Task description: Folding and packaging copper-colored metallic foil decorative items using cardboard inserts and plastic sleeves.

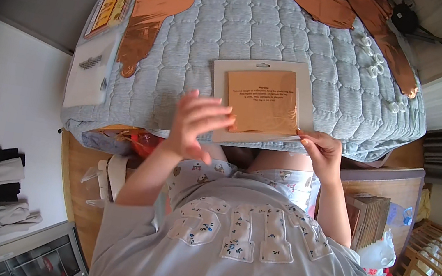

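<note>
In front of me on the bed's near edge lies a pale grey backing card [220,73] with a hang hole at its top. A flat, square, copper-coloured foil packet [263,98] with small dark print rests on it. My right hand [322,153] pinches the lower right corner of the card, close to the packet's corner. Raised over the lower left side is my left hand [191,124], its fingers spread and nothing in it. Its fingertips overlap the packet's left edge; whether they touch it I cannot tell.
Flat copper foil balloons [161,9] lie on the quilted grey bedcover [204,34] at far left and far right. Small white rolls [374,64] sit at right, a translucent white pack [91,71] at left. Brown boards [369,220] and a wooden rack [421,274] stand lower right.
</note>
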`<action>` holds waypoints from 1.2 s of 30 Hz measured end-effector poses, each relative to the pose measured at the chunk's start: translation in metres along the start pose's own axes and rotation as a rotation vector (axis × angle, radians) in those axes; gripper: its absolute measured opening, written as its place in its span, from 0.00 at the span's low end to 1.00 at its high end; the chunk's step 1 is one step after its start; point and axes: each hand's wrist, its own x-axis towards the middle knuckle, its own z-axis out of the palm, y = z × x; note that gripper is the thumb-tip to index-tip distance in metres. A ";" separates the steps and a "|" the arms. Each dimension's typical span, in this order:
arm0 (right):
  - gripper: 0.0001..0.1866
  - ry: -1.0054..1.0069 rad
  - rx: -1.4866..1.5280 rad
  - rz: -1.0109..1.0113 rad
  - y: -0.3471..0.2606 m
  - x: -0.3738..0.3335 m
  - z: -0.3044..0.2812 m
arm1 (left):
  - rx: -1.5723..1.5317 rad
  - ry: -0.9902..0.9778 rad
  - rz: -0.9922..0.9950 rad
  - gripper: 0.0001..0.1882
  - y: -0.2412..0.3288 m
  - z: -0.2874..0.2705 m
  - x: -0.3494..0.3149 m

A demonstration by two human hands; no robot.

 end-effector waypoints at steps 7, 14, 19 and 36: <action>0.09 -0.066 0.053 0.039 0.007 -0.011 -0.002 | 0.167 0.051 -0.227 0.18 0.027 0.039 -0.035; 0.12 -0.114 0.080 0.034 0.007 -0.012 0.000 | -0.088 0.277 -0.390 0.11 0.046 0.040 -0.037; 0.11 -0.108 0.070 0.008 0.012 -0.014 0.001 | 0.105 0.162 -0.445 0.15 0.048 0.037 -0.056; 0.10 0.163 0.388 0.284 0.022 -0.033 0.031 | -0.654 0.455 -0.784 0.16 0.037 0.076 -0.086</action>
